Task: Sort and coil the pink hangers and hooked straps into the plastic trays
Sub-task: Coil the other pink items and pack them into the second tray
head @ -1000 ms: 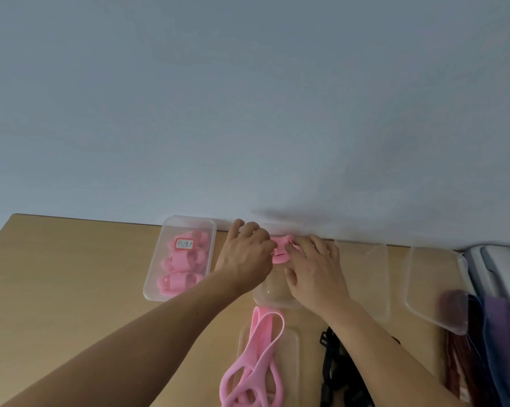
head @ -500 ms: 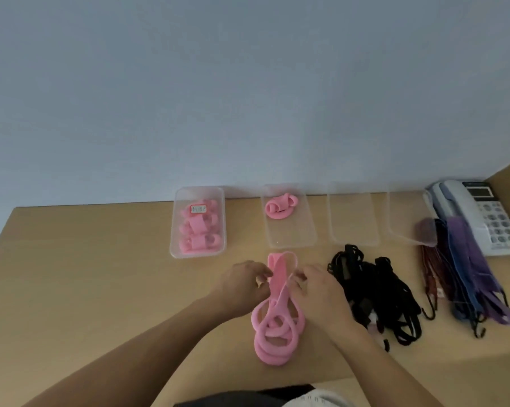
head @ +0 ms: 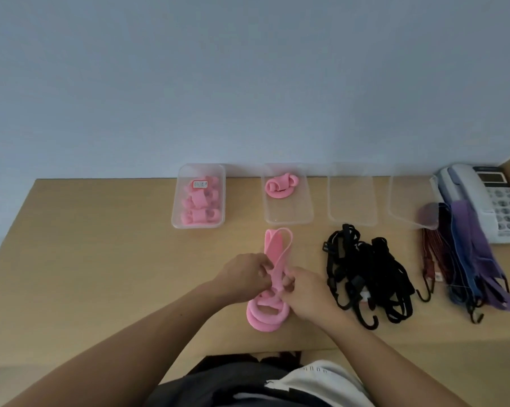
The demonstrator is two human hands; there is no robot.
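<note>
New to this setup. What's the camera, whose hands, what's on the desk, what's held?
No machine here: a person wears a wide-angle head camera looking down at their own bare hands. The left hand and right hand both pinch a long pink looped strap on the wooden desk. Behind stand four clear plastic trays: one full of pink coils, one holding a single pink coil, two with nothing in them. To the right lie black hooked straps, purple and blue straps and a white desk phone.

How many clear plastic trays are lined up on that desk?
4, in a row by the wall: leftmost tray full of pink coils, second tray with one coil, third tray empty, fourth tray partly under purple straps.
</note>
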